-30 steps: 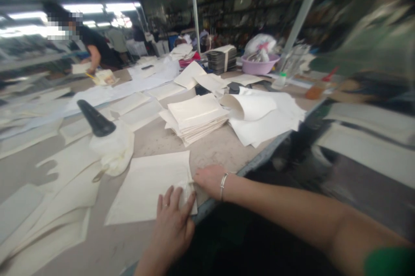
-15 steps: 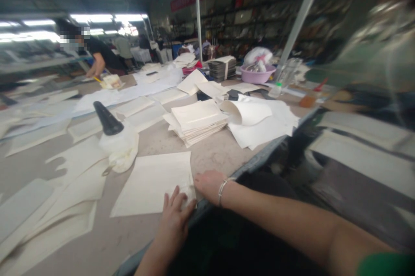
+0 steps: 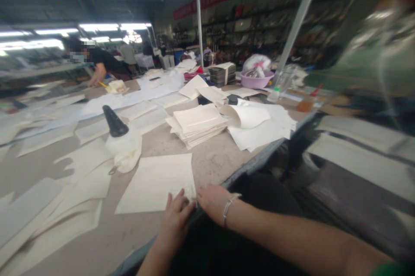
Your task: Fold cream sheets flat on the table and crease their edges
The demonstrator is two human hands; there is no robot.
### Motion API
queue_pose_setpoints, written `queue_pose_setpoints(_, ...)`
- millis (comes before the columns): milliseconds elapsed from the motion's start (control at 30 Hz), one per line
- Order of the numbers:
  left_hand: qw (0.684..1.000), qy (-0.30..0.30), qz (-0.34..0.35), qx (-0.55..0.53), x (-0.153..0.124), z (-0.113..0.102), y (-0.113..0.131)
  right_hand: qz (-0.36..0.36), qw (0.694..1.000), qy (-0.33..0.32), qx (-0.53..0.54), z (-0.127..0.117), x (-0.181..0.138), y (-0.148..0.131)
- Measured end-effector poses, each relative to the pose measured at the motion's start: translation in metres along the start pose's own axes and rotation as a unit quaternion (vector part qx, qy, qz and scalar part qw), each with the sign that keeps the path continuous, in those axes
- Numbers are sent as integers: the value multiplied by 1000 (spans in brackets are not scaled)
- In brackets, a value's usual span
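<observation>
A cream sheet (image 3: pixel 155 183), apparently paper or thin board, lies flat near the table's front edge. On its near right corner rests my left hand (image 3: pixel 177 213), fingers spread and pressing down. My right hand (image 3: pixel 214 200), with a bracelet at the wrist, is closed at the sheet's right edge, close to the left fingertips. Its fingers are bunched together and their tips partly hidden. Between the hands a narrow strip of that edge looks raised or folded, but blur hides the detail.
Behind the sheet stand a white bottle with a black cone top (image 3: pixel 115 122) and a stack of cream pieces (image 3: pixel 197 122). Loose cream pieces (image 3: pixel 74 207) lie left. A curled white sheet (image 3: pixel 248 116) and purple basin (image 3: pixel 256 79) are farther back. Another person (image 3: pixel 105 66) leans over the table.
My right hand has slid nearer to me along the sheet's right edge, closer to the left hand. The left hand stays on the corner. The camera view has shifted slightly.
</observation>
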State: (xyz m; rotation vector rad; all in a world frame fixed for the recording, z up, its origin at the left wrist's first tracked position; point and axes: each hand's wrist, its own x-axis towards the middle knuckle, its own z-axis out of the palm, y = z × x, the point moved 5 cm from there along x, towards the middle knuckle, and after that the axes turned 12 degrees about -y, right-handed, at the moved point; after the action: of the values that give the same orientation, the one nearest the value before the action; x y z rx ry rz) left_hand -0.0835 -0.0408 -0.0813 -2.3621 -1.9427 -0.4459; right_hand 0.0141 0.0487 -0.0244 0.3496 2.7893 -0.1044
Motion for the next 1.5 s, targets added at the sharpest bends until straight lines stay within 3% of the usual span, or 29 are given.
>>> queue_pose_setpoints(100,1000,12,-1,-5,-2,-2,2,-1,1000,4,13,1,-5,-5)
queue_pose_setpoints(233,999,-32,-5,-14,0,-10,9,-5,999,-18,38,-3,-13,-5)
queue_pose_setpoints(367,998,-56,1,-23,2,-19,15,-20,997,-31,70,-15,-15,13)
queue_pose_setpoints(533,998,-55,-1,-26,2,-20,16,99,992,14,75,-31,18,63)
queue_pose_setpoints(667,998,-63,-3,-29,3,-19,16,119,990,3,77,-30,51,77)
queue_pose_setpoints(833,998,-52,-10,-43,3,-17,13,83,994,4,69,-25,57,63)
queue_pose_setpoints(1267,999,4,-2,-32,3,-16,13,43,998,-20,46,-7,7,11)
queue_pose_setpoints(1500,1000,7,-6,-29,3,-15,13,31,998,-6,53,0,-10,-4)
